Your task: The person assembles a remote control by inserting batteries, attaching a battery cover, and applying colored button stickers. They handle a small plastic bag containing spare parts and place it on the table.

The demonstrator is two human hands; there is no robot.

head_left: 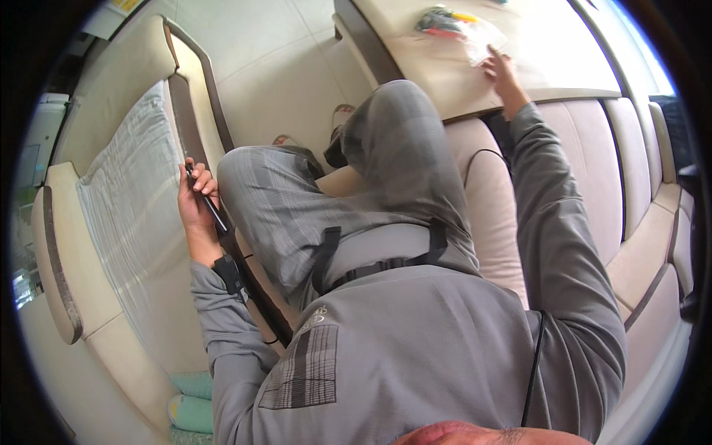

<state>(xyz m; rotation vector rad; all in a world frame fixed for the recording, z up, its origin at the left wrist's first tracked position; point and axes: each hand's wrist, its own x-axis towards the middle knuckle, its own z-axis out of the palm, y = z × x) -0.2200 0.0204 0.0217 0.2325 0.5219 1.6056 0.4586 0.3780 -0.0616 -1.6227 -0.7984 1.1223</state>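
My left hand [196, 216] is closed around a slim black handheld device [215, 212], seen almost edge-on beside my left knee. I cannot tell whether it is a phone or a remote. My right arm stretches forward to the cream padded surface. There my right hand [502, 73] has its fingers apart, at the near edge of a clear plastic bag [482, 41]. Whether the fingertips touch the bag is hard to make out. Against the bag's far left side lies a small bunch of dark, red and yellow items [443, 22], too small to name.
I sit on a cream sofa [578, 148] with padded sections at my right. At my left stands another cream seat with a grey quilted cover [133, 159]. A green rolled item [191, 413] lies low at the left. Pale floor tiles [259, 81] show ahead.
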